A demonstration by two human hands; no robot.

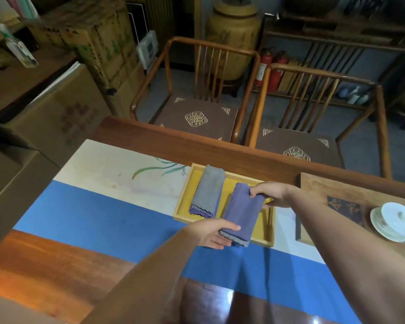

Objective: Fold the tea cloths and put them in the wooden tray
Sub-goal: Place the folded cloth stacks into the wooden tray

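Two hands carry one folded purple tea cloth (242, 212) over the right half of the wooden tray (182, 202), so the step in hand looks to be the placing, not the folding. The left hand (212, 233) pinches the near end of the cloth, thumb on top and fingers (216, 242) underneath, closed on the scalloped edges of the stack. The right hand (270, 194) grips the far end in the same way, thumb over the top edge and the rest of the hand curled behind it, so both sets of fingers are shut on the cloth and none is spread. The cloth hangs tilted between them, its near end jutting past the tray's front rim toward the person; whether any part already touches the tray floor cannot be told. Just left of the left-hand fingers' cloth lies a grey folded cloth (208, 191), already in the tray's left half with purple layers showing at its near end. Well right of the right hand a white teacup on a saucer (396, 220) sits on a dark wooden board (332, 195) on the desk (98, 206). Next, I judge, the cloth needs moving slightly away from the person, levelling, and lowering beside the grey one, with the fingers slipped out sideways so the fold stays square.
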